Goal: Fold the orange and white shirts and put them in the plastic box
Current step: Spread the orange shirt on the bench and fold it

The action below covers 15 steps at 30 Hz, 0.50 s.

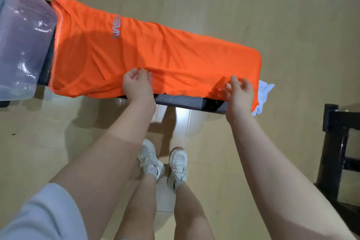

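— Pale wooden floor (253, 15) all round, and a narrow dark table (187, 101) crossing it. What are the fingers doing?

— Both hands sit at the near edge of the bright orange shirt with grey lettering (148, 52), which is spread along the table. The left hand (137, 84) has its fingers (144, 74) curled loosely, tips touching the cloth near the middle of that edge; I cannot tell whether they pinch it. The right hand (240, 92) is half open, fingers (234, 82) bent over the cloth near the shirt's right end, and a small ridge of fabric rises just beside them.

— And the white shirt?

— Only a crumpled white fabric corner (263, 95) shows, poking out from under the orange shirt's right end, just beside the right hand.

— The box?

— The clear plastic storage box (21, 41) stands at the table's left end, touching the orange shirt's far left edge, well apart from both hands.

— Anything further out?

— White sneakers (165, 160) below on the floor, and a black wooden frame (335, 142) at the right.
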Each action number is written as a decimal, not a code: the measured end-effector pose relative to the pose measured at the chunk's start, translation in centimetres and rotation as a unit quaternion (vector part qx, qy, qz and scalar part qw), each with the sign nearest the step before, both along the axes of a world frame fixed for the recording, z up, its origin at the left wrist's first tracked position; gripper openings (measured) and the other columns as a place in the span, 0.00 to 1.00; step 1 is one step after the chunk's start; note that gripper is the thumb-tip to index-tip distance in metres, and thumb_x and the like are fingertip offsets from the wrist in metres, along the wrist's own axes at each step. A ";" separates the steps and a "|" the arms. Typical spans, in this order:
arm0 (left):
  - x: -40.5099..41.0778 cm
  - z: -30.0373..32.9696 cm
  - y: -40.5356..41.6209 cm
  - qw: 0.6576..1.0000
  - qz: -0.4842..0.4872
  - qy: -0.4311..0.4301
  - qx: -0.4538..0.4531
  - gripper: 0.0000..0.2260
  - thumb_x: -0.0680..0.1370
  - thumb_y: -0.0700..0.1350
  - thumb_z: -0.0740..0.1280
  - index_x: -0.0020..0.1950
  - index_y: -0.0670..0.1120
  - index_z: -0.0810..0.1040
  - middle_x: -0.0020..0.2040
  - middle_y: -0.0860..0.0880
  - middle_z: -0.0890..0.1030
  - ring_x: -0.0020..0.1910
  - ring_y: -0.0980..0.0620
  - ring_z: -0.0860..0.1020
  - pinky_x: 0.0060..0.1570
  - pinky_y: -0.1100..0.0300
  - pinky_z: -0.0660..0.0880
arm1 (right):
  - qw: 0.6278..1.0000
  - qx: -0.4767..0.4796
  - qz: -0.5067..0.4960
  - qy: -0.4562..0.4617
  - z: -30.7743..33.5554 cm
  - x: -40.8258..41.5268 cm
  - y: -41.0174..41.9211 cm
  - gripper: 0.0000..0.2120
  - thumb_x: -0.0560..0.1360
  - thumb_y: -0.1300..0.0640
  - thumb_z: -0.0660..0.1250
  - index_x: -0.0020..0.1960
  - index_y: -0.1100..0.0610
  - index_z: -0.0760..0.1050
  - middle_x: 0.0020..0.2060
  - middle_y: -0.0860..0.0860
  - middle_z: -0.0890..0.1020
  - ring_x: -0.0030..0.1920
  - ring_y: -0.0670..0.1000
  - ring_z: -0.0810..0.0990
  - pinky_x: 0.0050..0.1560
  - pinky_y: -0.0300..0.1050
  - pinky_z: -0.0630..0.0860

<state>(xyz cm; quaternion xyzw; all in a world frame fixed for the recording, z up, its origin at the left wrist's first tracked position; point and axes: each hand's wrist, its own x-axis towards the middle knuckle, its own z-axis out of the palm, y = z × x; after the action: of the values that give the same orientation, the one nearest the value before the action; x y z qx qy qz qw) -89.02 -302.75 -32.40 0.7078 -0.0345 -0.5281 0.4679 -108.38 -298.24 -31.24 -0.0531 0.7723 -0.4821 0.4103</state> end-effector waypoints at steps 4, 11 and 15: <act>-0.8 -1.2 0.6 0.933 -0.324 -0.155 -0.029 0.19 0.79 0.38 0.58 0.70 0.40 0.64 0.66 0.43 0.72 0.65 0.49 0.71 0.60 0.66 0.65 | 0.956 0.092 0.218 0.173 -0.2 -3.3 1.1 0.16 0.78 0.58 0.59 0.65 0.59 0.71 0.60 0.49 0.75 0.61 0.47 0.73 0.67 0.42 0.67; -6.2 -2.7 8.2 0.648 -0.616 -0.404 -0.191 0.15 0.75 0.45 0.55 0.53 0.42 0.78 0.53 0.43 0.78 0.49 0.40 0.76 0.48 0.51 0.70 | 0.951 0.241 0.130 0.142 -4.5 -8.2 9.5 0.26 0.71 0.52 0.70 0.64 0.61 0.67 0.61 0.58 0.73 0.63 0.57 0.72 0.65 0.51 0.68; -10.4 -4.6 8.1 0.573 -0.642 -0.461 -0.216 0.15 0.74 0.43 0.57 0.56 0.43 0.78 0.57 0.43 0.79 0.50 0.39 0.78 0.46 0.49 0.73 | 0.974 0.135 0.158 0.091 -6.3 -9.4 9.2 0.20 0.72 0.59 0.70 0.60 0.56 0.67 0.41 0.44 0.74 0.43 0.48 0.73 0.45 0.37 0.70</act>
<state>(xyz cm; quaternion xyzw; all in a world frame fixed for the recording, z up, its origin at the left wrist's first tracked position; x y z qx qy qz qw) -99.45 -294.66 -36.97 0.5259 -0.8040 -0.2695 0.0665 -117.81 -289.08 -37.53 -0.1618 0.8462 -0.2959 0.4126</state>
